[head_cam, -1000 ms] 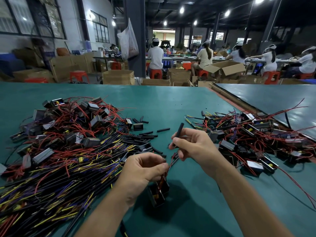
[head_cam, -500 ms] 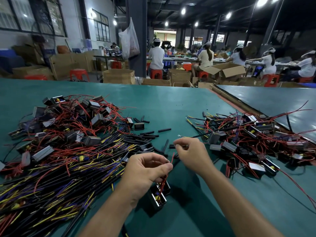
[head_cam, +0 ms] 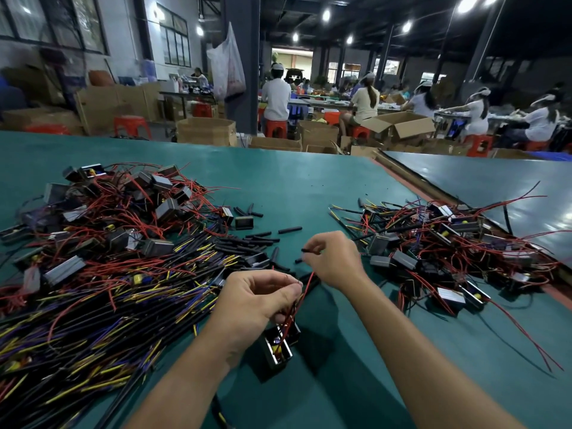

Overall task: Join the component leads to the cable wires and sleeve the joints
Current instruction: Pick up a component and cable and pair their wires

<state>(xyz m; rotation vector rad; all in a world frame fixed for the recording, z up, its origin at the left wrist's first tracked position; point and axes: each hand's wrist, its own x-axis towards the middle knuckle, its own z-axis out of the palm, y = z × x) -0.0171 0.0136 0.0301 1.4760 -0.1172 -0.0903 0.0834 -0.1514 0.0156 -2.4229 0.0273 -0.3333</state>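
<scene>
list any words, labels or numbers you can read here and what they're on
No text is legible anywhere in this view.
Pale labels in the right pile: too small and blurred to read.
Cardboard boxes beyond the table: no print legible.
Component whose red leads the left hand grips: no marking legible.

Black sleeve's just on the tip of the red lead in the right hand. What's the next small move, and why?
Probably slide the black sleeve further down the red lead with the right hand. It sits only at the tip, and the left hand pinches the other leads above the component, steadying it.
</scene>
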